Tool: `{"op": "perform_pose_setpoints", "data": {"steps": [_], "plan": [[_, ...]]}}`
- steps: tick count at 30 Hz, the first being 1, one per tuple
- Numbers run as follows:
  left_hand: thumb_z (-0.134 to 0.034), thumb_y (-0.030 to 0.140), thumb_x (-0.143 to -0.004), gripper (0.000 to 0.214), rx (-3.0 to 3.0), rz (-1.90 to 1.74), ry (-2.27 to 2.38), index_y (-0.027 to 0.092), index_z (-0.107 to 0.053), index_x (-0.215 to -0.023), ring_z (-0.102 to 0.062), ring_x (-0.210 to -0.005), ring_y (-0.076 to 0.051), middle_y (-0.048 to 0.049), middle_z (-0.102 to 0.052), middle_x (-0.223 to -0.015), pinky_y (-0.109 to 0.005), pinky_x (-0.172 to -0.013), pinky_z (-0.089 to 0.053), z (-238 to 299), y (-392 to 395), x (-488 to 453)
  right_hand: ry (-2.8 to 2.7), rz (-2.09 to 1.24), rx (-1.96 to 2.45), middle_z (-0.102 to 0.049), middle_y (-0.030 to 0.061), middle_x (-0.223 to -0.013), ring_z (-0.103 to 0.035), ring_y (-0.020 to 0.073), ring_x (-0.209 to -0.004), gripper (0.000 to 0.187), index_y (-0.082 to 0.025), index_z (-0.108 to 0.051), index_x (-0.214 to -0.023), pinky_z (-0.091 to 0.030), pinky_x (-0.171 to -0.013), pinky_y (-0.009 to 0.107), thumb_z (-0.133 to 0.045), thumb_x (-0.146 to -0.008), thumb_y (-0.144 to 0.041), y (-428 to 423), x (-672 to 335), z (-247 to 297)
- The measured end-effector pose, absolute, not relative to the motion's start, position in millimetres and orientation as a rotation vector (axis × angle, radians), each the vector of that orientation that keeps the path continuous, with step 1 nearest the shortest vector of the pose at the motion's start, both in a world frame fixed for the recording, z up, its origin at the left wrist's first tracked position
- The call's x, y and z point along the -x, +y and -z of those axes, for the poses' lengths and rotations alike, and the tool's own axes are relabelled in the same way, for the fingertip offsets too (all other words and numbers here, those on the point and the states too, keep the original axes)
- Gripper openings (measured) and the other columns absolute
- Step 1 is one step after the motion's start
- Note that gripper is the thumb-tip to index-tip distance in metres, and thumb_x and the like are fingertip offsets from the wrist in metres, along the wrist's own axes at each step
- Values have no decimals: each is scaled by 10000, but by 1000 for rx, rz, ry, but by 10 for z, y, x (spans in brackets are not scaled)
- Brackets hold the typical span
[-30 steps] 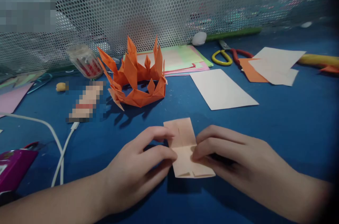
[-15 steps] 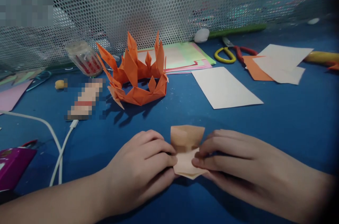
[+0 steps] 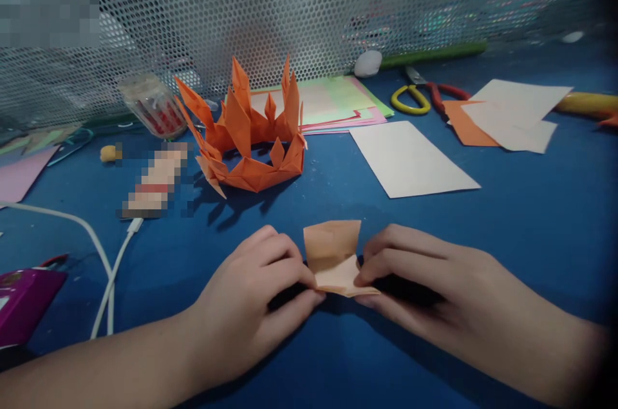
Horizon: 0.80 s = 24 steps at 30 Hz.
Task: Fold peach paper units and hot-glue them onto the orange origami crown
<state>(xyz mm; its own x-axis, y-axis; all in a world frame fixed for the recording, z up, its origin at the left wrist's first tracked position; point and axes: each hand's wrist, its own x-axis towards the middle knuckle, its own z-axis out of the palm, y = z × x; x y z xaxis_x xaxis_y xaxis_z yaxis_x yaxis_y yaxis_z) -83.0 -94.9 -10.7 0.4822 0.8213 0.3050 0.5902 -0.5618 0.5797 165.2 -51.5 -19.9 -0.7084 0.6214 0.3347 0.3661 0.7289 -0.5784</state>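
Note:
A small piece of folded peach paper [image 3: 332, 245] is held low over the blue table at the front middle. Its back flap stands up, while the near part lies flatter with layered edges. My left hand [image 3: 258, 293] pinches the left side of the near part between thumb and fingers. On the opposite side my right hand [image 3: 434, 293] grips the near right corner the same way, thumb beneath. Beyond my hands stands an orange folded-paper crown [image 3: 255, 174] with tall pointed pieces.
A white paper sheet [image 3: 410, 161] lies behind my right hand, with scissors [image 3: 410, 100] and paper pieces [image 3: 516, 103] beyond. At left are a white cable [image 3: 91, 235], a purple box [image 3: 29, 306] and a glass jar [image 3: 154, 106]. A perforated metal panel [image 3: 290, 3] closes the back.
The folded paper has shifted slightly left and up, and its near edge has tilted so less of its face shows. My thumbs have come into clearer view under that edge.

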Motion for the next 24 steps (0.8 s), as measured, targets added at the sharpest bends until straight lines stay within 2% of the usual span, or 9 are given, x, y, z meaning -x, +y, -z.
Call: {"op": "perform_pose_setpoints", "data": {"steps": [4,9,15,20,24], "plan": [[-588,146,-965,134,-2287,-757,1253,192,-669,-868,-565,-802,-161,-6,-617,-845,-306,-768,-451,107,-949,811,-2407,-642,817,-646,35,-806,-659,139,-689,258,-229,-663,-830,-544,-586,216,-523,-1028,-318,-503,-1632,193],[-591,138,-940,182,-2195,-653,1322,179,-624,-766,-557,-769,-167,3,-590,-768,-302,-713,-440,33,-932,752,-2408,-682,913,-644,48,-782,-663,156,-688,348,-223,-669,-798,-556,-593,253,-449,-1052,-317,-501,-1564,174],[-608,167,-959,192,-2213,-546,1386,191,-623,-769,-555,-766,-180,7,-602,-769,-324,-720,-413,-1,-911,729,-2401,-469,901,-599,29,-725,-624,154,-659,331,-217,-582,-706,-512,-560,252,-506,-1023,-272,-505,-1501,233],[-622,187,-933,226,-2257,-499,1451,185,-566,-714,-547,-736,-186,12,-582,-730,-323,-676,-368,-1,-893,697,-2346,-414,896,-540,-1,-672,-573,129,-587,289,-226,-500,-653,-467,-511,231,-573,-929,-185,-488,-1461,255],[-612,165,-911,223,-2293,-490,1477,185,-532,-704,-552,-724,-180,15,-576,-732,-314,-667,-377,4,-883,699,-2340,-421,909,-539,-9,-658,-569,121,-574,287,-221,-505,-640,-457,-507,220,-603,-901,-155,-480,-1461,249]]}}
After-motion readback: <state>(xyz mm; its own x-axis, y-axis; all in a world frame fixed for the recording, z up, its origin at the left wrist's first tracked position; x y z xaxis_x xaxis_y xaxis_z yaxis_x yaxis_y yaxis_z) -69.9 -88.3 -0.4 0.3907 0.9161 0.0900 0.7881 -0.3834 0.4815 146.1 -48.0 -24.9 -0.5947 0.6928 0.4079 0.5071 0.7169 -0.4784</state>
